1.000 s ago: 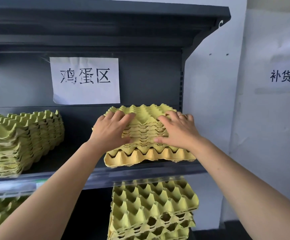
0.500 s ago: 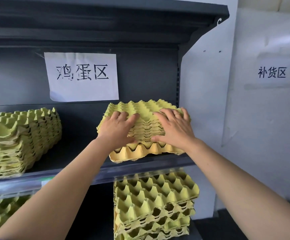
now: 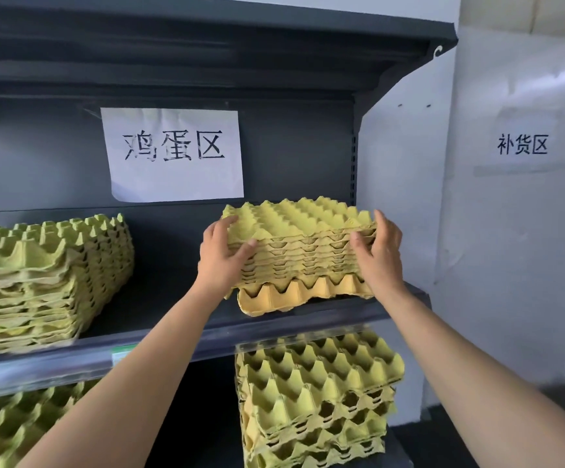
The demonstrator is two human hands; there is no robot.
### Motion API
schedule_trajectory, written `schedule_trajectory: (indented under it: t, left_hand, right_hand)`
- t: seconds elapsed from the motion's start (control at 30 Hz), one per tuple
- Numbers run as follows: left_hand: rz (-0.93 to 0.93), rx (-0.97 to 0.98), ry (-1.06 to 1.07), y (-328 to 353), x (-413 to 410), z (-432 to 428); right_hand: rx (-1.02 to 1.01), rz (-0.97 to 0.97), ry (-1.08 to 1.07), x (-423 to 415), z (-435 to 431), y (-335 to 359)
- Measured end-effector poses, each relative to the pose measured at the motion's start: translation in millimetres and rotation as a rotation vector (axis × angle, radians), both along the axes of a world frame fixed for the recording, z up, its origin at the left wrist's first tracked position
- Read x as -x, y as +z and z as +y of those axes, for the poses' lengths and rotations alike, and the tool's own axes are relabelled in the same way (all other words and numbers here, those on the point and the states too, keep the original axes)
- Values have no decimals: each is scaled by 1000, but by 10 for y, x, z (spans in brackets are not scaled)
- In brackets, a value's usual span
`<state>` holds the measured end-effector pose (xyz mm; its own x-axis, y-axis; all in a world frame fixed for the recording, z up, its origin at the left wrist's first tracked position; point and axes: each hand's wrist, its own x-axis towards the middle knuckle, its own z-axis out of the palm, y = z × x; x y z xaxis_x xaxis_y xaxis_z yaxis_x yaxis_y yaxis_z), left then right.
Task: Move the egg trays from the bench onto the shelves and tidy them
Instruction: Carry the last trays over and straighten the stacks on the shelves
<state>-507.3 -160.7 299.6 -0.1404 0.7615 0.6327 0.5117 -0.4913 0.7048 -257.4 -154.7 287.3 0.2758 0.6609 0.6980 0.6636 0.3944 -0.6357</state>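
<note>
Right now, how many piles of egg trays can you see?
4. Upper left pile on the upper shelf; held pile beside it, gripped by the left hand and right hand; lower right pile underneath; lower left pile, partly cut off. Others may be hidden.

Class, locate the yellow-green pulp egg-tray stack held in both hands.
Head view: the egg-tray stack sits at the right end of the dark metal shelf, below the white paper sign, gripped between left hand and right hand.
</note>
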Motion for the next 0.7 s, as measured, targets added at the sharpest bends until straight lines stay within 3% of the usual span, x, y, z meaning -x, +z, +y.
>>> schedule_trajectory:
  t: [0.13,0.23,0.37,0.57,0.7]
  left_hand:
    - [-432,244,-76,-62,-44,-58]
    - [-656,352,-179,-77,-77,-55]
    - [-727,298,-155,21,-153,-39]
    - [-728,139,-156,59,-341,-105]
    - [-695,132,-133,115,-503,-103]
  right_hand:
    - [90,395,13,25,66,147]
    - [202,535,80,0,157,253]
    - [147,662,136,-45,225,385]
    - [24,615,227,-209,205,551]
    - [20,635,241,-384,228,500]
